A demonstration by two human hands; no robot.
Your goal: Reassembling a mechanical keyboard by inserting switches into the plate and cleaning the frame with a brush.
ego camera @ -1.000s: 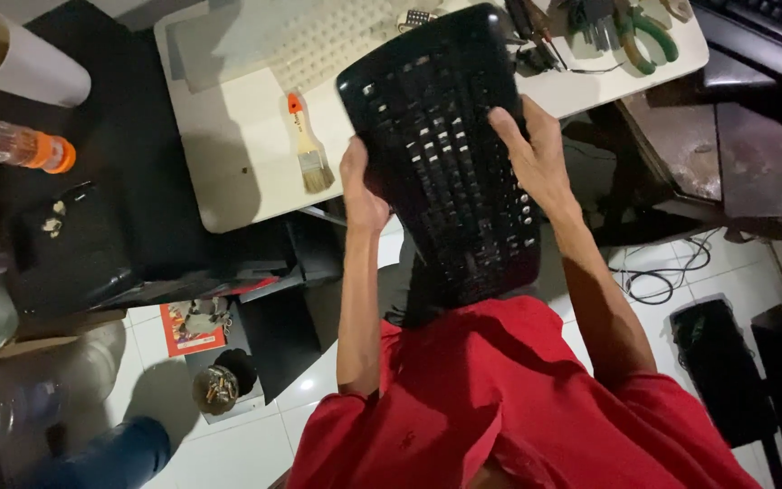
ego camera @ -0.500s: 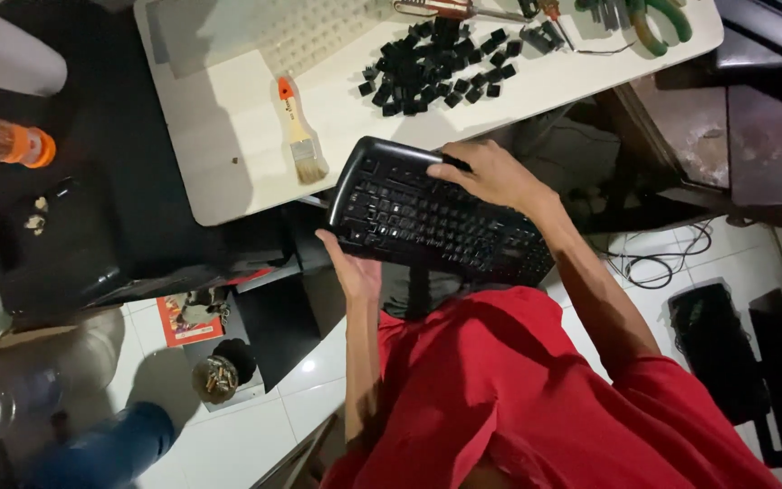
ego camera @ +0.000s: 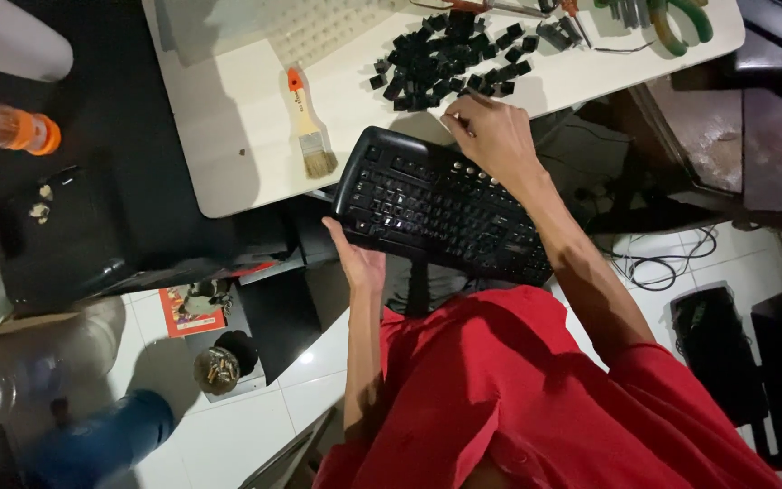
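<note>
Keyboard [ego camera: 445,213], light, stiff plastic, hangs off the table's [ego camera: 246,136] front edge: my left hand [ego camera: 355,258] cups its near rim, my right hand [ego camera: 491,136] clamps the far rim.

The black keyboard [ego camera: 441,210] lies flat, key side up, slanting down to the right, its far edge at the rim of the white table [ego camera: 246,118] and the rest hanging past it. Several of its keys are missing. The loose black keycaps [ego camera: 450,56] lie in a scattered heap on the table, just beyond the keyboard's far edge.
</note>
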